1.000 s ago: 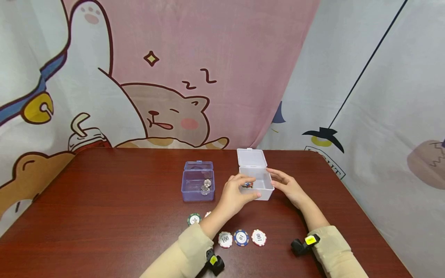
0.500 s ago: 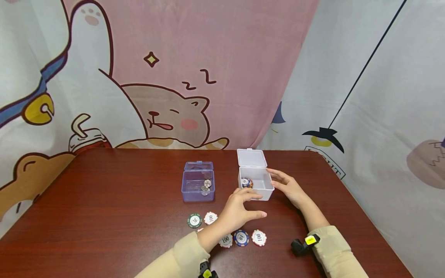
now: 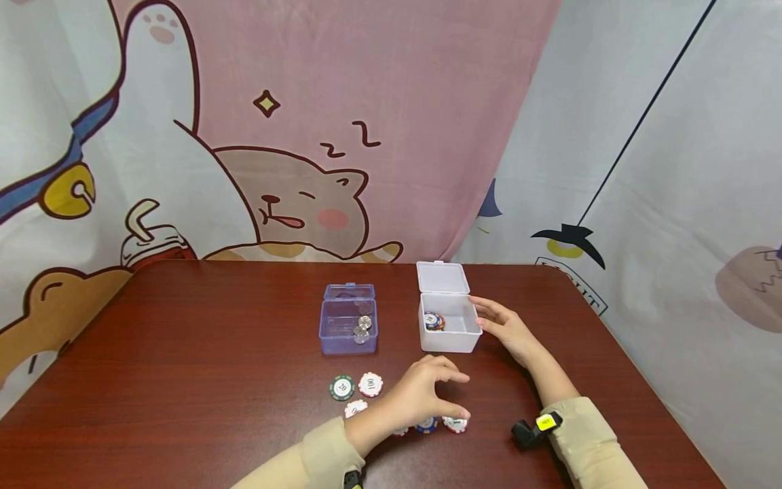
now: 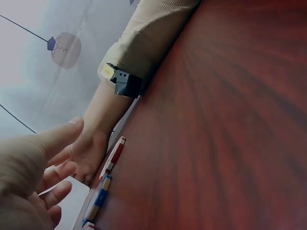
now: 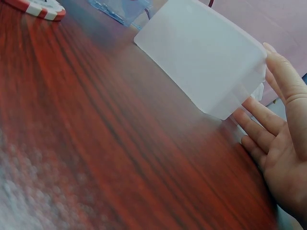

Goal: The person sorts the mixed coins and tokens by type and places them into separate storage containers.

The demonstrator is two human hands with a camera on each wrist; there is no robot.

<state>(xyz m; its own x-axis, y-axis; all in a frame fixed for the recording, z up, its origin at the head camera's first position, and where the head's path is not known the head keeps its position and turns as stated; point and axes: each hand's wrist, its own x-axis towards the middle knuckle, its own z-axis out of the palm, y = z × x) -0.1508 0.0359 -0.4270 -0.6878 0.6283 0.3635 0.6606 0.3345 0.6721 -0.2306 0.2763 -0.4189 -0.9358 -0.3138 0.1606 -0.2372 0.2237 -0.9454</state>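
Note:
In the head view, my left hand hovers over the front row of poker chips, thumb and fingers spread with nothing between them. Under its thumb tip lies a red-and-white chip. A blue-and-white chip is partly hidden below the hand, and another beside it shows only its edge. My right hand rests its fingers and thumb against the right side of a white plastic box, whose lid stands up. Several chips sit at the left inside it. The right wrist view shows that box's outer wall beside my extended fingers.
A blue translucent box with its lid raised holds several silver coins, left of the white box. Left of my left hand lie a green chip, a red-and-white chip and a pale chip. A patterned curtain hangs behind the table.
My left hand has withdrawn from over the white box toward the front row of chips, uncovering the chips inside the box. My right hand stays at the box's side.

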